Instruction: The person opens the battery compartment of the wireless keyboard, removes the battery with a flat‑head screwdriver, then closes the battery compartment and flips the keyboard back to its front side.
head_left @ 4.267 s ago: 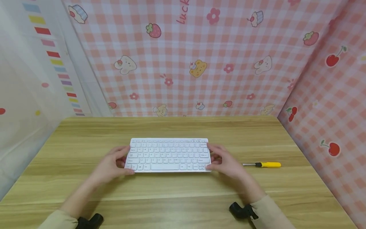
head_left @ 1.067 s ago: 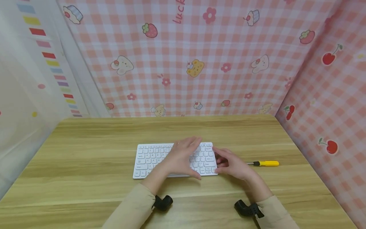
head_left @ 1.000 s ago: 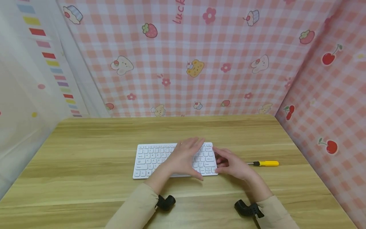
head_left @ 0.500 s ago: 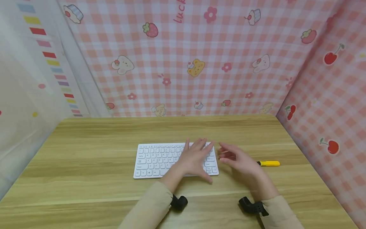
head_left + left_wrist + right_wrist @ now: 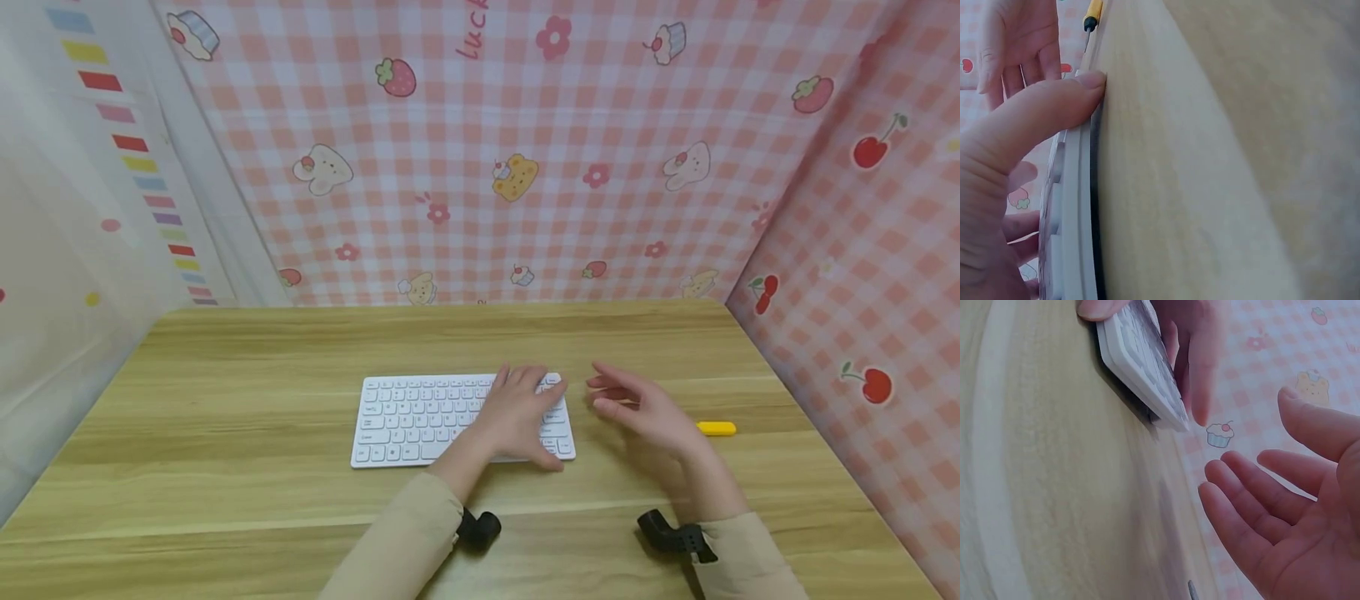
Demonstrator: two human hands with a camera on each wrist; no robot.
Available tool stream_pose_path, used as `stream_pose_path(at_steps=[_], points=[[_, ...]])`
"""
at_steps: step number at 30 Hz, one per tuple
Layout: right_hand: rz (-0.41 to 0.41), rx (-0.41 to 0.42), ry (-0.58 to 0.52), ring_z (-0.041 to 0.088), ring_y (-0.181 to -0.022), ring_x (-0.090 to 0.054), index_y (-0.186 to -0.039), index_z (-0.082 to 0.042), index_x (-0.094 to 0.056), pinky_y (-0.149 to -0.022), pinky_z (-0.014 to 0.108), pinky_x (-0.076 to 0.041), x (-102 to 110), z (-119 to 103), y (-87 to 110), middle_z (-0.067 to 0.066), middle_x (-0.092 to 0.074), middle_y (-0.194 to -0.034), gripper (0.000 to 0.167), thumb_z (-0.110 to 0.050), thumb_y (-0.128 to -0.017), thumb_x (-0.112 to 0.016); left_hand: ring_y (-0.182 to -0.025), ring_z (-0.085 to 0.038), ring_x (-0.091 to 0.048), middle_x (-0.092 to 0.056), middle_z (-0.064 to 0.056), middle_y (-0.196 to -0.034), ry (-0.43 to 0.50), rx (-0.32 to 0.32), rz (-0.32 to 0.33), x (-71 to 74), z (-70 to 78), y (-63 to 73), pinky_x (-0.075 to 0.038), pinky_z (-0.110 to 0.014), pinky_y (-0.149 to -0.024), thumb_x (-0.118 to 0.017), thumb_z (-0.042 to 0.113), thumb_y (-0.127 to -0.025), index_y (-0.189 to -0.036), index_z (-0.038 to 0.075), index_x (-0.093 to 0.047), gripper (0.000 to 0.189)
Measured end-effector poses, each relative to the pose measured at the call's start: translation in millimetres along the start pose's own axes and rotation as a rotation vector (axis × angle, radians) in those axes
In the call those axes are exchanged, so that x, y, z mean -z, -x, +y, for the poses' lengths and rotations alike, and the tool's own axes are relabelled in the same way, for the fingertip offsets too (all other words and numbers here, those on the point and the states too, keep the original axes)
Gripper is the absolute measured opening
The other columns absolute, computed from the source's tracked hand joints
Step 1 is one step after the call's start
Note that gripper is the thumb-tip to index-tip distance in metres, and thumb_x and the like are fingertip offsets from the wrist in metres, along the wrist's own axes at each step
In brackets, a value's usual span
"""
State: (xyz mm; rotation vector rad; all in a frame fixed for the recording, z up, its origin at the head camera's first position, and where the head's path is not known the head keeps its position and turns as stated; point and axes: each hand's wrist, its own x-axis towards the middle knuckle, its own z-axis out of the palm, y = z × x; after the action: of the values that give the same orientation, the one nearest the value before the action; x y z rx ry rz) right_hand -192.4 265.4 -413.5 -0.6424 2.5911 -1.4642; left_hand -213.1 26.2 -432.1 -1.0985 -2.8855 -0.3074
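Observation:
A white keyboard (image 5: 420, 421) lies flat on the wooden table. My left hand (image 5: 517, 417) spans its right part and grips it across the width: the thumb is at the near edge and the spread fingers reach the far edge. In the left wrist view the thumb (image 5: 1054, 106) lies against the keyboard's side. Right of the keyboard, my right hand (image 5: 645, 408) is raised above the table, palm turned inward, fingers loosely bent, holding nothing. Beyond it lies a screwdriver with a yellow handle (image 5: 716, 428); its shaft is hidden behind the right wrist in the head view.
The wooden table (image 5: 225, 400) extends around the keyboard. A pink checked cloth (image 5: 465, 133) hangs at the back and along the right side, with a pale curtain (image 5: 60, 250) on the left. Black wrist cameras (image 5: 480, 529) sit at both sleeves.
The right hand has let go of the keyboard's right end and moved right, covering the screwdriver's shaft. The left hand, earlier at the left end, has crossed over to the right part.

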Motion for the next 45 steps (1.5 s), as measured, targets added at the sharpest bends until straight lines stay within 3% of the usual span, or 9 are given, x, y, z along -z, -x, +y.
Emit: stream_pose_path(at_steps=[7, 11, 17, 22, 25, 31, 35, 45], points=[[0.067, -0.044, -0.033, 0.028, -0.116, -0.059, -0.149, 0.003, -0.038, -0.088, 0.021, -0.050, 5.5, -4.5, 2.7, 0.024, -0.058, -0.132, 0.055, -0.012, -0.100, -0.059, -0.137, -0.032, -0.034, -0.037, -0.016, -0.152, -0.002, -0.021, -0.009, 18.5, 0.0, -1.4, -0.026, -0.051, -0.111, -0.082, 0.067, -0.060, -0.149, 0.023, -0.048, 0.105], [0.098, -0.047, -0.081, 0.021, -0.116, -0.061, -0.148, 0.001, -0.040, -0.089, 0.021, -0.049, 5.5, -7.6, 3.2, 0.023, -0.058, -0.132, 0.053, -0.014, -0.101, -0.058, -0.137, -0.034, -0.035, -0.035, -0.020, -0.152, 0.033, -0.039, -0.001, 45.1, -1.0, -2.2, -0.030, -0.052, -0.110, -0.082, 0.065, -0.061, -0.149, 0.024, -0.048, 0.103], [0.048, -0.003, -0.233, 0.018, -0.115, -0.063, -0.148, 0.006, -0.038, -0.093, 0.027, -0.051, -3.3, -8.2, -0.5, 0.031, -0.052, -0.135, 0.051, -0.009, -0.102, -0.054, -0.136, -0.033, -0.036, -0.031, -0.020, -0.154, 0.186, -0.050, 0.007, 92.4, -1.8, 2.6, -0.038, -0.048, -0.107, -0.084, 0.059, -0.065, -0.150, 0.024, -0.045, 0.100], [-0.014, 0.006, -0.370, 0.011, -0.115, -0.061, -0.148, 0.011, -0.032, -0.096, 0.035, -0.050, -12.7, -9.8, -3.7, 0.037, -0.043, -0.140, 0.051, -0.007, -0.104, -0.050, -0.121, -0.023, -0.044, -0.030, -0.020, -0.152, 0.309, -0.094, 0.043, 126.3, -2.8, 6.6, -0.047, -0.032, -0.091, -0.087, 0.053, -0.066, -0.151, 0.021, -0.044, 0.100], [-0.037, 0.000, -0.440, 0.013, -0.117, -0.060, -0.148, 0.012, -0.029, -0.098, 0.039, -0.048, -16.3, -11.1, -5.7, 0.036, -0.041, -0.141, 0.052, -0.008, -0.105, -0.048, -0.111, -0.019, -0.046, -0.028, -0.021, -0.151, 0.356, -0.089, 0.065, 142.6, -3.7, 9.3, -0.050, -0.026, -0.081, -0.088, 0.051, -0.066, -0.151, 0.021, -0.044, 0.100], [-0.086, 0.024, -0.530, 0.020, -0.121, -0.059, -0.149, 0.011, -0.030, -0.100, 0.041, -0.046, -20.9, -11.6, -10.1, 0.027, -0.048, -0.141, 0.051, -0.011, -0.106, -0.046, -0.118, -0.021, -0.043, -0.029, -0.019, -0.151, 0.391, -0.052, 0.090, 162.1, -9.1, 12.3, -0.048, -0.034, -0.087, -0.086, 0.054, -0.065, -0.152, 0.028, -0.042, 0.100], [-0.110, 0.022, -0.546, 0.027, -0.125, -0.055, -0.149, 0.007, -0.033, -0.101, 0.043, -0.045, -24.7, -13.0, -13.2, 0.028, -0.046, -0.144, 0.049, -0.012, -0.106, -0.046, -0.119, -0.023, -0.045, -0.028, -0.018, -0.152, 0.434, -0.051, 0.100, 173.9, -11.6, 15.6, -0.050, -0.038, -0.088, -0.088, 0.050, -0.065, -0.151, 0.027, -0.043, 0.100], [-0.158, -0.104, -0.606, 0.041, -0.133, -0.044, -0.154, 0.004, -0.021, -0.104, 0.046, -0.042, -40.3, -18.3, -19.5, 0.033, -0.034, -0.149, 0.061, -0.017, -0.105, -0.050, -0.129, -0.029, -0.042, -0.028, -0.016, -0.154, 0.461, -0.010, 0.166, 200.5, -20.0, 27.4, -0.050, -0.046, -0.091, -0.089, 0.048, -0.064, -0.150, 0.028, -0.044, 0.099]])
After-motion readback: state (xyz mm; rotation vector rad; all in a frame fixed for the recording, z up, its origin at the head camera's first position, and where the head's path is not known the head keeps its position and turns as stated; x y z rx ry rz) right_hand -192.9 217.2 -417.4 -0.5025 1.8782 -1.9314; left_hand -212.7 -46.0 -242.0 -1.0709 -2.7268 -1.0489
